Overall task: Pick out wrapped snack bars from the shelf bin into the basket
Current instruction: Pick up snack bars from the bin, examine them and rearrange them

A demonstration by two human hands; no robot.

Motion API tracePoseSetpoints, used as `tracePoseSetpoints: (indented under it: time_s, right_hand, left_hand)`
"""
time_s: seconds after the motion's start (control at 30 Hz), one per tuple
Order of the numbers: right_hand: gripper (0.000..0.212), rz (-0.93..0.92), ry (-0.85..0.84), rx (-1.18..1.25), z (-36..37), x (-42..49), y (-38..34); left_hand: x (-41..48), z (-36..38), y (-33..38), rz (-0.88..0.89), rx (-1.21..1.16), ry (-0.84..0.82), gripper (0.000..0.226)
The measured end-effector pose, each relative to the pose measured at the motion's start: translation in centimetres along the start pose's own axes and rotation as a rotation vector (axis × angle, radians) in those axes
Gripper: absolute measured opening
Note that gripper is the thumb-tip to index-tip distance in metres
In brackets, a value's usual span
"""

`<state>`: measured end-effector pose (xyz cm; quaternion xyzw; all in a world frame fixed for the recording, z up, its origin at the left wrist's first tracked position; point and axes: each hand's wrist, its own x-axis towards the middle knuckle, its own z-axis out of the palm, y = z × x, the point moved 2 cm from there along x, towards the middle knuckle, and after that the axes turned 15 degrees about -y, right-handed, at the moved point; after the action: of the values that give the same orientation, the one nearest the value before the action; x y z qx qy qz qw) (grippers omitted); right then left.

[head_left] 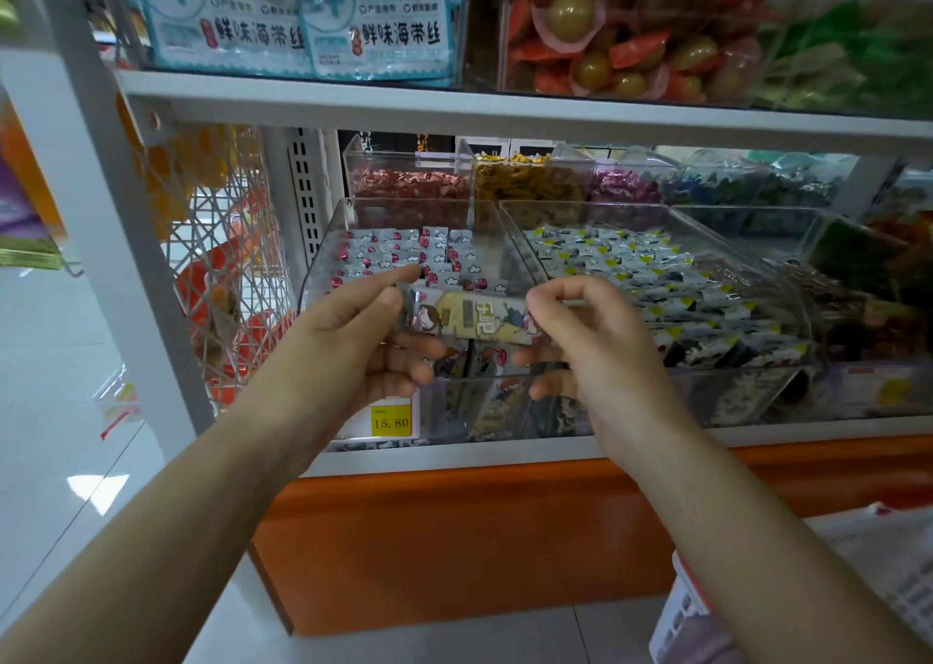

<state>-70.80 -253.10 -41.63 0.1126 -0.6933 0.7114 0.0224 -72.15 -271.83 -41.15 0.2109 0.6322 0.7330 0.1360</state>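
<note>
Shop shelf: top bags read 鲜味海带丝. Yellow price tag, 7 o'clock of the snack bar, reads 15.80. Left hand and right hand pinch its ends above the clear bin.

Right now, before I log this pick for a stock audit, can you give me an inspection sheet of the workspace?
Surface: white shop shelf carrying clear bins.
Job's things: one wrapped snack bar held above its clear bin, which holds more bars; basket low at right, partly out of view.
Clutter: yellow price tag reading 15.80 at the bin's front; neighbouring bin of yellow-marked bars.
Grippers: left hand pinches the bar's left end, right hand its right end.
Cables: nothing seen.
Surroundings: seaweed packs on the shelf above; wire rack at left.
</note>
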Motion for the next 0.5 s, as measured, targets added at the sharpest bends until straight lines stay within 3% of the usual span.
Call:
tracePoseSetpoints:
  time_s: [0.13,0.37,0.5]
  right_hand:
    - [0.026,-0.017,-0.061,-0.013,-0.54,0.35,0.17]
    - [0.007,-0.078,-0.039,0.009,-0.03,0.41,0.46]
    - [0.004,-0.118,-0.011,-0.022,0.07,0.35,0.22]
  left_hand:
    - [-0.05,-0.06,-0.02,0.017,0.116,0.015,0.027]
    - [-0.13,-0.24,0.01,0.063,0.123,0.024,0.040]
    - [-0.18,-0.32,0.03,0.064,0.122,-0.001,0.032]
